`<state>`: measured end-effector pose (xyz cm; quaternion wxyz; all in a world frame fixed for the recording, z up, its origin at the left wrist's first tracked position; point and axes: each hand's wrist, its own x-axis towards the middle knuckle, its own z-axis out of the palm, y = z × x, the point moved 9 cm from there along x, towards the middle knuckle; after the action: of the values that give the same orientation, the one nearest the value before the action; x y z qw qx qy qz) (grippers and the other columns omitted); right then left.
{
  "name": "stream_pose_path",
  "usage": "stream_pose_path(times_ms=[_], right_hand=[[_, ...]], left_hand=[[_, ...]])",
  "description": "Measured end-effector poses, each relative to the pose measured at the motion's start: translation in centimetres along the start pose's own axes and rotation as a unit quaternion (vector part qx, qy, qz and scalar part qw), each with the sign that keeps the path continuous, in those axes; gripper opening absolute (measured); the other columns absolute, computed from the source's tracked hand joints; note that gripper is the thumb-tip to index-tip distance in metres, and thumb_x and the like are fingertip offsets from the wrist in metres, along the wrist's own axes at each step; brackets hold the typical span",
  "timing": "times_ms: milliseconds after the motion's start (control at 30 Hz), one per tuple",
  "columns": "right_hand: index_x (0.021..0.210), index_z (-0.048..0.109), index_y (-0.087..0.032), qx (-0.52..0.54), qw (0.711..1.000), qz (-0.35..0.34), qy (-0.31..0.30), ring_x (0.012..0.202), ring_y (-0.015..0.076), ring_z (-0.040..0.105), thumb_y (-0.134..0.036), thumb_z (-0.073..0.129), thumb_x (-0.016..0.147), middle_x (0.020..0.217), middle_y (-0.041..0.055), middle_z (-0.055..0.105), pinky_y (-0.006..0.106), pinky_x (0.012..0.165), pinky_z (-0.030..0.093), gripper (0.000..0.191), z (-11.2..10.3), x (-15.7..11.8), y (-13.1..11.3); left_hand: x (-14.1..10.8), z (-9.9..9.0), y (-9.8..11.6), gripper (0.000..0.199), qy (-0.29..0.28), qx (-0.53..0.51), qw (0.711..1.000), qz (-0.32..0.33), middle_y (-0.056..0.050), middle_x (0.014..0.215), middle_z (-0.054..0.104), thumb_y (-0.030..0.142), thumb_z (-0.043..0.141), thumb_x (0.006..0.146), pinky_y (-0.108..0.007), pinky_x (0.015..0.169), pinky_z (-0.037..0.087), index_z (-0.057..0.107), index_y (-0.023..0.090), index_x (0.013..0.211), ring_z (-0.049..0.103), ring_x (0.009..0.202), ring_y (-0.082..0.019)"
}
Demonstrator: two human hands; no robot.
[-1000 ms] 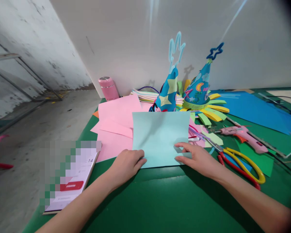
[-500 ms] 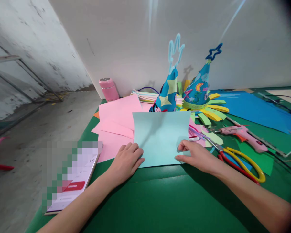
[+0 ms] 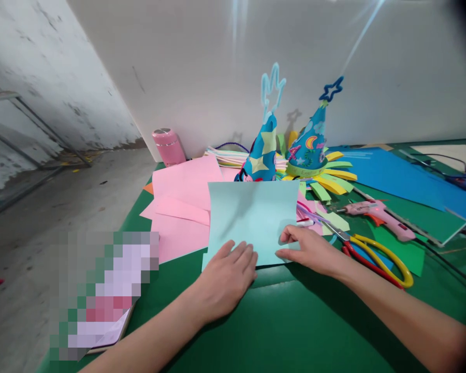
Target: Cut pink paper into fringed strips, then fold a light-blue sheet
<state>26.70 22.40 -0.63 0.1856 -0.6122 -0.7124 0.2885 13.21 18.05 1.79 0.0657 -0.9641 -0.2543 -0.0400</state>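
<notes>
A light blue paper sheet (image 3: pixel 256 212) lies on the green table, its far edge curling upward in front of a blue cone hat. My left hand (image 3: pixel 231 274) rests flat on the sheet's near left part, fingers extended and pointing away. At the near right corner my right hand (image 3: pixel 305 246) has its thumb and curled fingers around the sheet's edge, with a gap between thumb and fingertips. Pink paper (image 3: pixel 182 207) lies left of the sheet. Red-and-yellow scissors (image 3: pixel 380 259) are beside my right forearm.
Two decorated cone hats (image 3: pixel 263 155) (image 3: pixel 310 142) stand behind the sheet. A pink bottle (image 3: pixel 169 147) is at the back left, a blurred phone (image 3: pixel 112 295) at the left edge. A pink glue gun (image 3: pixel 380 215) with a cable and blue paper (image 3: pixel 392 176) lie right.
My left hand has moved right, from the sheet's left edge onto its near part, and its fingers have flattened. The whole view has shifted slightly; my right hand stays at the corner.
</notes>
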Motion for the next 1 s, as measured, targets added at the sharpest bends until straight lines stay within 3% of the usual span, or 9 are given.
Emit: stream_pose_path(times_ms=[133,267,700,1000], right_hand=[[0.080,0.050,-0.020,0.015,1.000,-0.008,-0.015,0.081,0.0179,0.054,-0.034,0.058,0.070,0.082,0.0014,0.058,0.030,0.067,0.040,0.019,-0.2,0.1,0.1],[0.087,0.052,-0.020,0.024,0.999,-0.006,-0.031,0.075,0.0168,0.054,-0.035,0.055,0.072,0.079,0.0011,0.058,0.027,0.060,0.039,0.021,-0.6,0.0,0.5],[0.086,0.050,-0.022,0.004,1.000,0.007,-0.013,0.079,0.0177,0.055,-0.035,0.055,0.072,0.085,0.0016,0.058,0.027,0.060,0.039,0.020,-0.7,-0.2,0.8],[0.086,0.050,-0.023,-0.032,0.999,0.012,0.019,0.064,0.0155,0.051,-0.037,0.055,0.073,0.073,-0.0011,0.056,0.026,0.057,0.035,0.019,-0.9,-0.6,0.8]], left_hand=[[0.2,1.3,0.8,0.051,-0.064,-0.104,0.992,0.022,-0.009,0.139,0.027,0.042,0.022,0.088,-0.044,0.101,0.016,0.024,0.015,0.131,0.021,0.127,-0.020],[0.1,1.9,0.4,0.058,-0.107,-0.144,0.984,0.008,-0.009,0.142,0.017,0.047,0.021,0.086,-0.047,0.102,0.010,0.014,0.016,0.134,0.013,0.129,-0.021],[-0.1,2.4,0.3,0.061,-0.124,-0.167,0.978,0.002,-0.007,0.143,0.010,0.051,0.017,0.085,-0.045,0.103,0.005,0.010,0.017,0.136,0.008,0.130,-0.020],[-0.1,2.5,0.2,0.064,-0.128,-0.157,0.979,0.012,-0.008,0.142,0.009,0.053,0.017,0.084,-0.045,0.103,0.005,0.010,0.016,0.136,0.007,0.130,-0.020]])
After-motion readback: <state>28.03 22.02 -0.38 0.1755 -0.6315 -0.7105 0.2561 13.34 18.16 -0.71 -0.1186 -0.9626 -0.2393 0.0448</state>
